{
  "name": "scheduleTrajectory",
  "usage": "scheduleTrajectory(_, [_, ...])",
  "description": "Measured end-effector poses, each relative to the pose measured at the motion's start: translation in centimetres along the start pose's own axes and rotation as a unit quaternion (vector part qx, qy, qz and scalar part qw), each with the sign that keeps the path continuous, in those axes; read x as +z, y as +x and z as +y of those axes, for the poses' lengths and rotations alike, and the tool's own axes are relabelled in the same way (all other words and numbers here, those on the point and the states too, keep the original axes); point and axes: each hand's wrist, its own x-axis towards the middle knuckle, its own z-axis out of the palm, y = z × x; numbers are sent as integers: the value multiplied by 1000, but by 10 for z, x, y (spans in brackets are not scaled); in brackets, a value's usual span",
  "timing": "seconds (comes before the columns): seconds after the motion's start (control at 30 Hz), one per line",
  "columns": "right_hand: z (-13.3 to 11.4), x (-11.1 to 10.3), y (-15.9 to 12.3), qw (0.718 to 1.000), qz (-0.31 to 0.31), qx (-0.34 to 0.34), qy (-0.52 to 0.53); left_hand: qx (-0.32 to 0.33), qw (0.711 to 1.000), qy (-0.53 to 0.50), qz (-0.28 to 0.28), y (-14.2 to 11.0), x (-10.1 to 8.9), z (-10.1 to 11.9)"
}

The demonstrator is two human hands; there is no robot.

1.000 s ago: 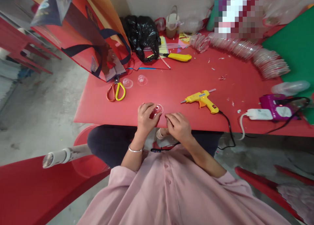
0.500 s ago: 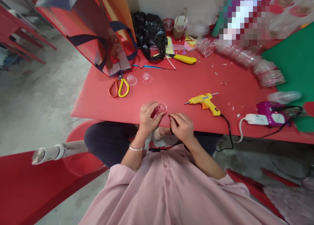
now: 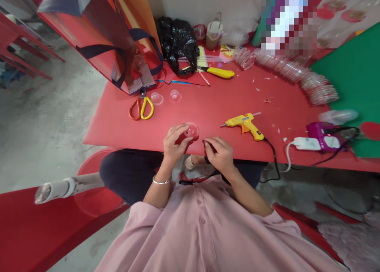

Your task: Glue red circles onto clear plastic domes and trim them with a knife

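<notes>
Between the thumb and fingers of my left hand (image 3: 175, 144) is a clear plastic dome lid (image 3: 192, 131), held just above the near part of the red table (image 3: 142, 137). My right hand (image 3: 220, 153) is beside it on the right, apart from the lid, with thumb and index finger pinched together. Whatever that pinch holds is too small to name. Two more clear lids, one (image 3: 157, 98) left of the other (image 3: 175, 96), lie farther back. A yellow glue gun (image 3: 246, 124) rests to the right of my hands, nozzle pointing left.
Scissors (image 3: 141, 107) lie at the left below a large paper bag (image 3: 118, 46). A black plastic bag (image 3: 178, 44) and a yellow utility knife (image 3: 219, 72) are at the back. Stacked clear cups (image 3: 285, 66) curve along the right. The glue gun's cord runs off the front edge near a purple power adapter (image 3: 323, 137).
The lid has turned in my left hand, with its hole now facing more to the left. My right hand keeps its pinch. The whole view has shifted slightly.
</notes>
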Motion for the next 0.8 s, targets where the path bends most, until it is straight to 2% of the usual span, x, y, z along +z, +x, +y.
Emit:
scheduleTrajectory(0.27, [0, 0, 0, 1000, 0, -1, 6, 7, 1000, -23, 4, -1, 0, 5])
scheduleTrajectory(0.53, [-1, -2, 1, 1000, -7, 12, 16, -14, 1000, -4, -3, -4, 1, 2])
scheduleTrajectory(0.63, [-6, -6, 6, 996, -15, 57, 71, -17, 1000, -15, 3, -6, 1, 2])
scheduleTrajectory(0.8, [-19, -9, 21, 966, -38, 134, 217, -37, 997, -68, 4, -8, 0, -1])
